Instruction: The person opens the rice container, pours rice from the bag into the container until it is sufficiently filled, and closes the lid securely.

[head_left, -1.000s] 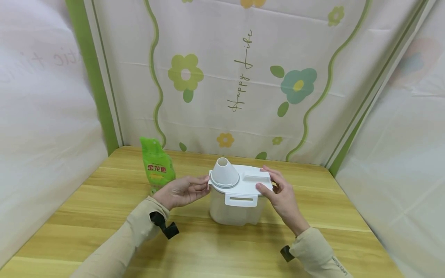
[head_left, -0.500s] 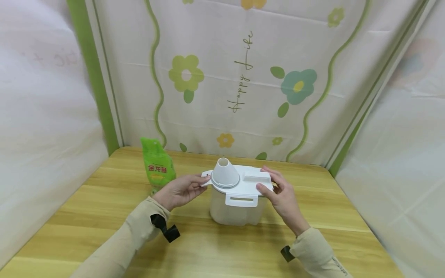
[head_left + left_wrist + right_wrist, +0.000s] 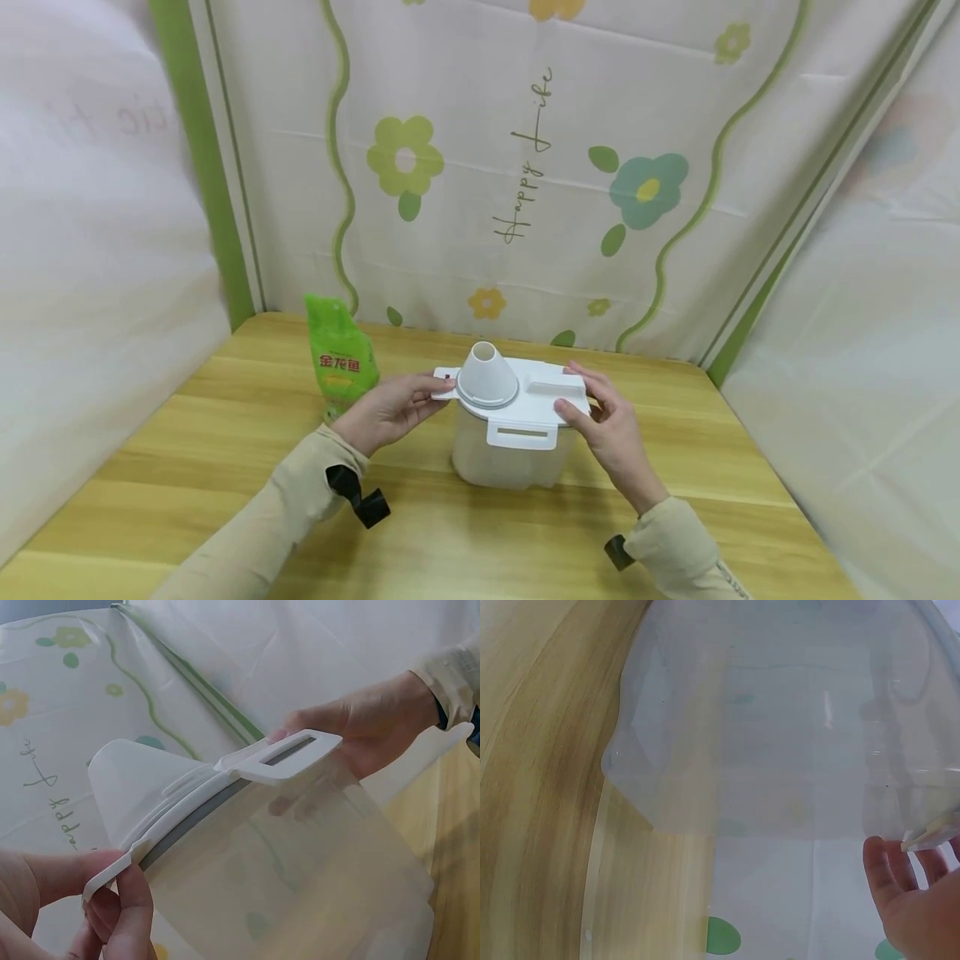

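Note:
A translucent storage container [image 3: 510, 461] stands upright on the table, with a white lid [image 3: 536, 377] on top. A white cone with an open tip [image 3: 486, 375] rises from the lid's left half. My left hand [image 3: 390, 410] pinches the lid's left latch [image 3: 112, 876] between thumb and fingers; the flap sticks out sideways, level with the lid. My right hand [image 3: 611, 429] grips the lid's right end, thumb on top near the raised handle [image 3: 557, 383], fingers partly hidden behind. Facing me, the front latch [image 3: 522, 434] slants away from the container's wall.
A green pouch with red lettering [image 3: 341, 354] stands behind my left hand. The wooden table [image 3: 480, 550] runs back to a flower-printed curtain [image 3: 450, 250], with pale curtains on both sides.
My left hand has swung the left latch from hanging down beside the container up and outward until level. The right hand keeps its hold, and the container has stayed in place.

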`<act>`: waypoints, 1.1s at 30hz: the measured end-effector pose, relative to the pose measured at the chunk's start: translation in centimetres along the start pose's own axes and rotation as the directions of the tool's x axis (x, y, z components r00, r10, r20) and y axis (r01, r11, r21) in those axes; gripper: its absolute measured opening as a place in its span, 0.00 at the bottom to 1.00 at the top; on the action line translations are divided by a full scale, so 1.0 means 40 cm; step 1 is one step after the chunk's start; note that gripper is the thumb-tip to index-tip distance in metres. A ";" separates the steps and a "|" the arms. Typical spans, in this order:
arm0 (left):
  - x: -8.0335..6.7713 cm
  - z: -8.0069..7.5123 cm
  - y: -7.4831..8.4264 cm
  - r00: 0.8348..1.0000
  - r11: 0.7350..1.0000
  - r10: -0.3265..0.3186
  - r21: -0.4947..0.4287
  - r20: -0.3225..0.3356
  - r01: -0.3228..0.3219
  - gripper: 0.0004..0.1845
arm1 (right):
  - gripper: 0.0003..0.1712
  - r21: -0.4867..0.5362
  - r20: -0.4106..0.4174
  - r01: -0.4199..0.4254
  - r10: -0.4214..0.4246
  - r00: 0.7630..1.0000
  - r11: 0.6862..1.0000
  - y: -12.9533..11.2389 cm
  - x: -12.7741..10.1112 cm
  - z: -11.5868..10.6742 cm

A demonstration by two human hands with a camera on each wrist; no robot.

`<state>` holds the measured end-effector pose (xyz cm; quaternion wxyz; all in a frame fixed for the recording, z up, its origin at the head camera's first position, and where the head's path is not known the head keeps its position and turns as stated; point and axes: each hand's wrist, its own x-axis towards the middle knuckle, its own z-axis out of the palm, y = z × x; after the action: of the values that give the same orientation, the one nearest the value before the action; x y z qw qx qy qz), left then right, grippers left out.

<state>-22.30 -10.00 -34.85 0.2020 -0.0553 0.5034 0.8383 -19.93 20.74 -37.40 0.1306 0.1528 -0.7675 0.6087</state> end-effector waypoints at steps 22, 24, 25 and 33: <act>0.008 -0.002 -0.004 1.000 0.999 0.004 -0.049 0.025 -0.003 0.18 | 0.26 0.013 -0.028 0.021 -0.021 0.999 1.000 0.009 0.000 0.001; 0.008 -0.003 -0.003 1.000 0.999 0.004 -0.050 0.028 -0.002 0.19 | 0.26 0.016 -0.027 0.018 -0.018 0.999 1.000 0.008 0.001 0.001; 0.007 -0.002 -0.003 1.000 0.999 0.003 -0.051 0.027 -0.002 0.18 | 0.26 0.015 -0.028 0.018 -0.018 0.999 1.000 0.008 0.002 0.001; 0.006 0.000 -0.002 0.999 0.999 0.007 -0.045 0.032 -0.006 0.18 | 0.26 0.030 -0.032 0.021 -0.020 0.999 0.999 0.009 0.002 -0.001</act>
<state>-22.51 -9.89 -34.96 0.2062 -0.0446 0.4813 0.8508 -20.15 20.83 -37.66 0.1466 0.1530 -0.7545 0.6211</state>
